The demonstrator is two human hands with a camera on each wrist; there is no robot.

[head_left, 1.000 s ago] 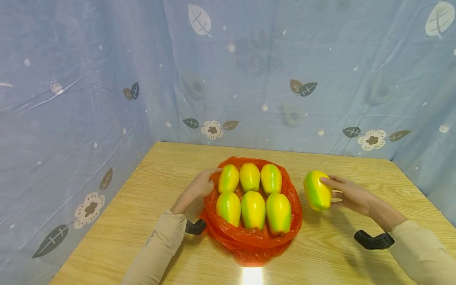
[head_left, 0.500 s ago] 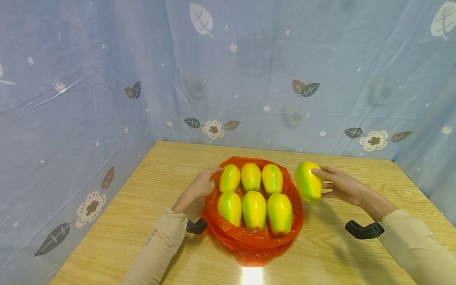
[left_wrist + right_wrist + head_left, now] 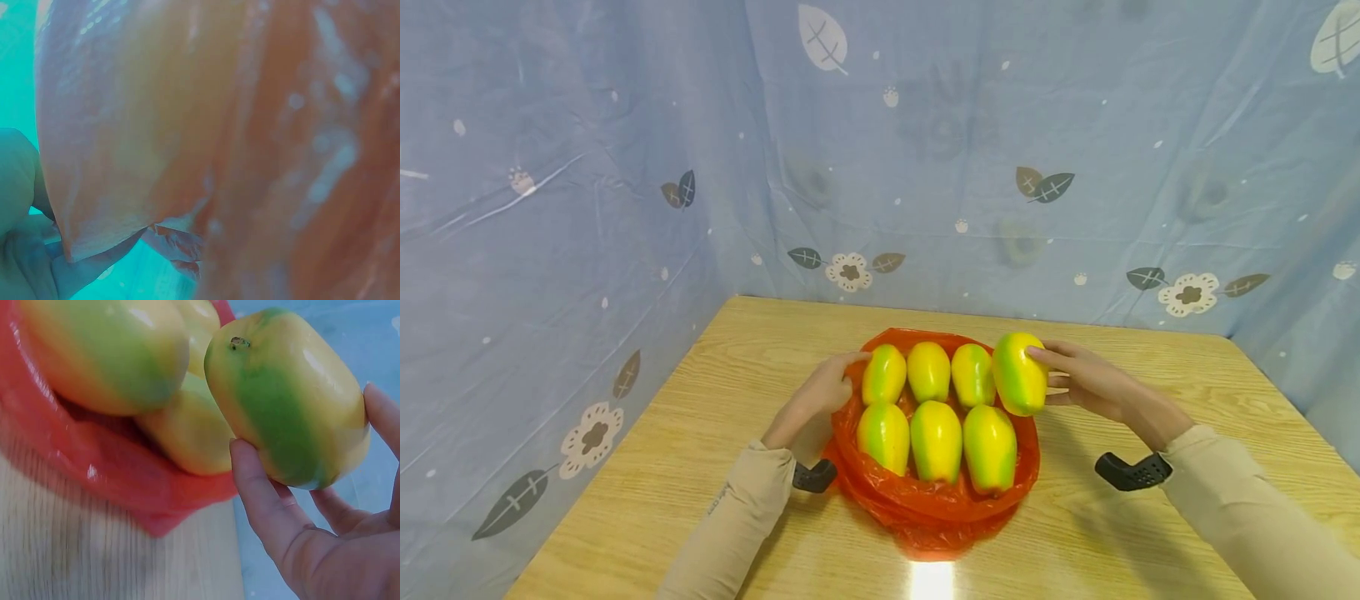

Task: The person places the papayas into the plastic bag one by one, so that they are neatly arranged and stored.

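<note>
A red plastic bag (image 3: 917, 500) lies spread on the table with its mouth turned up. Inside it sit several yellow-green mangoes (image 3: 936, 442) in two rows. My left hand (image 3: 826, 387) grips the bag's left edge; in the left wrist view the red film (image 3: 156, 125) fills most of the picture beside the fingers. My right hand (image 3: 1093, 383) holds another mango (image 3: 1021, 375) at the bag's back right rim, overlapping the bag in the head view. The right wrist view shows this mango (image 3: 281, 406) between thumb and fingers, its stem end facing the bagged fruit.
The wooden table (image 3: 700, 467) extends around the bag. A blue patterned cloth (image 3: 925, 167) hangs behind it and along both sides. Black wrist mounts (image 3: 1133, 472) sit under both wrists.
My right hand has carried its mango left and slightly up, from beside the bag to over its right rim. My left hand has stayed at the bag's left edge.
</note>
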